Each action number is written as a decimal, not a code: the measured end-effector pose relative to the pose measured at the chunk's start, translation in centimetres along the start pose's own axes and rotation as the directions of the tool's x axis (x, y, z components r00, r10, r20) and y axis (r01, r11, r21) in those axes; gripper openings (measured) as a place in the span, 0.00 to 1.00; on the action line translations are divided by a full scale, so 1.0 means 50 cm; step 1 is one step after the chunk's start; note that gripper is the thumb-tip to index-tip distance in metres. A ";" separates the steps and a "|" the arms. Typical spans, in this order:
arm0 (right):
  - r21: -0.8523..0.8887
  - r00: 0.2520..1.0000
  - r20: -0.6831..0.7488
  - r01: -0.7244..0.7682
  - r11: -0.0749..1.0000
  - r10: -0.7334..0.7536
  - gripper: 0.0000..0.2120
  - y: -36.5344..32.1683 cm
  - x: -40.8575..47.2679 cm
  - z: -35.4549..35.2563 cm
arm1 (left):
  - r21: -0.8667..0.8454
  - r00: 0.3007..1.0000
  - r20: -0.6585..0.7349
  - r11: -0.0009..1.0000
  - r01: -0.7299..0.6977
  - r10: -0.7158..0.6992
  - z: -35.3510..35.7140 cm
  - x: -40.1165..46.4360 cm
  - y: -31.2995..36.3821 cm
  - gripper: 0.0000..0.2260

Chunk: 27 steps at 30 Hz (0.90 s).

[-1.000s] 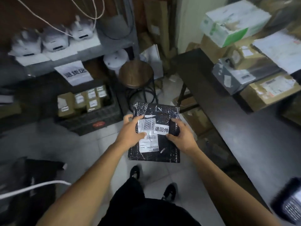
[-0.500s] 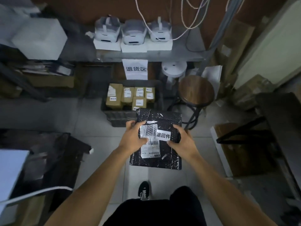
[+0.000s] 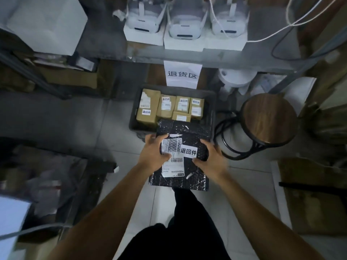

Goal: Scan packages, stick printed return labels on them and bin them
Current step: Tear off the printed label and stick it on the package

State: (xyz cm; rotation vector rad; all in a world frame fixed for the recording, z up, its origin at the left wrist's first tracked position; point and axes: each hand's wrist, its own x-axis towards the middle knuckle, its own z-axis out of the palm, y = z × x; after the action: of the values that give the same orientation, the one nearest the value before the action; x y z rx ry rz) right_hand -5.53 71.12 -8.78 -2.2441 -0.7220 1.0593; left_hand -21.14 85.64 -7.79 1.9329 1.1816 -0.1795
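A black bubble-wrap package [image 3: 185, 177] is held flat in front of me, above the floor, its far edge overlapping the bin's near rim. My left hand [image 3: 155, 153] grips its left side, thumb on the shipping label. My right hand [image 3: 211, 159] grips the right side, thumb near the white return label [image 3: 188, 152] stuck on top. Beyond it a dark bin [image 3: 135, 117] on the floor holds several brown boxes [image 3: 148, 109], most showing a small white return sticker.
A paper sign [image 3: 183, 75] hangs from the grey shelf above the bin; three white label printers [image 3: 183, 25] stand on that shelf. A round wooden stool [image 3: 268, 119] stands right of the bin. Dark bags lie at left, cardboard at right.
I have turned left and stepped toward the shelf. The bin now lies straight ahead and closer, and the package, held the same way in both hands, has reached its near rim.
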 end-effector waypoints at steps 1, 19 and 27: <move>0.000 1.000 0.016 -0.012 1.000 0.012 0.35 -0.008 0.042 -0.001 | 0.005 1.000 0.005 1.000 0.028 -0.028 -0.008 0.039 0.004 0.33; -0.036 0.994 0.047 -0.096 0.995 0.098 0.36 0.125 0.819 0.217 | 0.111 0.999 0.046 0.993 -0.032 0.027 0.118 0.831 -0.251 0.35; -0.173 0.997 -0.014 -0.082 0.982 0.080 0.41 0.207 1.084 0.338 | 0.395 0.994 0.007 0.913 -0.104 0.111 0.206 1.100 -0.337 0.37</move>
State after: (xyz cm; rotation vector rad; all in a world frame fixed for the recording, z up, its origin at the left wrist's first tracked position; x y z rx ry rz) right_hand 12.79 104.06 -52.48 -2.4423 -0.7512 1.0627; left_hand -1.51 118.37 -52.07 2.3497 1.1061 -0.3693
